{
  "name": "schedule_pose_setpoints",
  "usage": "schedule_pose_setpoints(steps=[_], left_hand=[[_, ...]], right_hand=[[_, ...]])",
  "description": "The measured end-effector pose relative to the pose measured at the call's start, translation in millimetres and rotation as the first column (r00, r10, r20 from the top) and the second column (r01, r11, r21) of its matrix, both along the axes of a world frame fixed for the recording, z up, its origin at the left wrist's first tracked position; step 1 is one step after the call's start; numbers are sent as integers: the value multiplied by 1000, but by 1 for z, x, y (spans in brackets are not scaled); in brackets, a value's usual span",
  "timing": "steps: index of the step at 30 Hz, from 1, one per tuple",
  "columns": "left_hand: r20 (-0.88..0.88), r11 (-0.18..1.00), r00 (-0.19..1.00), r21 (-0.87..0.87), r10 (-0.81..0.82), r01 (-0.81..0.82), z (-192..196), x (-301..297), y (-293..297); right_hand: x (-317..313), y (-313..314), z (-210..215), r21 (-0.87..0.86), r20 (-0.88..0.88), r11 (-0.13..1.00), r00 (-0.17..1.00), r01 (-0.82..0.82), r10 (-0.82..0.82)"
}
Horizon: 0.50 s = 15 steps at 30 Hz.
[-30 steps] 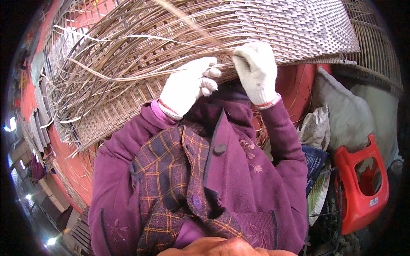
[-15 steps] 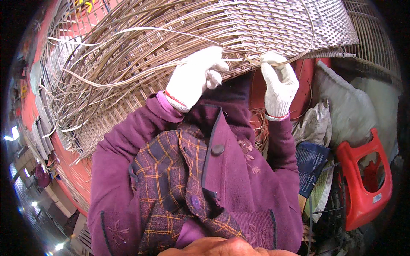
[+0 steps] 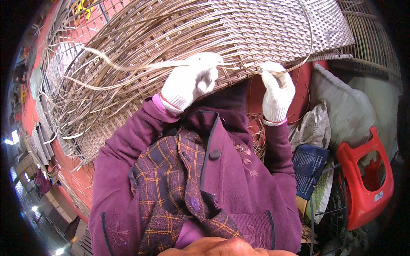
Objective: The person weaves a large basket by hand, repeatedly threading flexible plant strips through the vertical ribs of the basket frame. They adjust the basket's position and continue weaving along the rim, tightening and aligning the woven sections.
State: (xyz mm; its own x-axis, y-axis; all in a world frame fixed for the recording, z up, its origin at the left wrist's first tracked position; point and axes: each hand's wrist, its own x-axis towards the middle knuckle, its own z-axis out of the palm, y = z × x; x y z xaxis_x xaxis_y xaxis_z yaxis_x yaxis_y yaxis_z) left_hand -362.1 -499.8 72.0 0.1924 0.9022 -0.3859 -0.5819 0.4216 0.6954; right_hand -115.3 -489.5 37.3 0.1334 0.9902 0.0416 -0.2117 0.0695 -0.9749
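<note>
A brownish woven wicker panel (image 3: 277,32) lies across the upper part of the view, its lower edge close to both hands. My left hand (image 3: 190,81), in a white knit glove, is closed on a pale flat wicker strand (image 3: 166,65) near that edge; the strand's free end trails off to the left. Gloved alike, my right hand (image 3: 278,91) pinches a thin wicker strand (image 3: 311,45) that loops up and right over the panel. Between the hands, short lengths of strand cross in front of the weave; how they join is too fine to tell.
Many loose strands (image 3: 94,85) fan out leftward from the panel. To the right are a grey sack (image 3: 348,102), a dark blue packet (image 3: 309,164) and a red plastic stool (image 3: 354,192). Metal rods (image 3: 371,40) stand at the far right.
My left hand has shifted slightly left and down, drawing its pale strand, whose tail now swings differently. My right hand has dropped a little, still pinching the looped strand.
</note>
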Motion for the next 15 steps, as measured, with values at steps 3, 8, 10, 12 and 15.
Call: schedule_pose_setpoints(steps=[3,8,10,12,15], left_hand=[[-412,980,896,37,-163,195,11,-6,-8],[-476,976,872,110,-112,186,12,-5,-25],[-571,953,821,240,-17,186,3,-3,-24],[-719,820,661,500,213,280,-7,-1,-20],[-691,605,570,701,445,377,-19,-2,-13]], right_hand=[[1,3,-2,2,21,999,999,44,-44],[-5,14,-1,-11,83,996,993,90,-89],[-10,18,2,-23,175,998,983,60,-55],[-16,20,3,-19,183,999,983,40,-36],[-21,21,5,-18,152,1000,988,11,-8]])
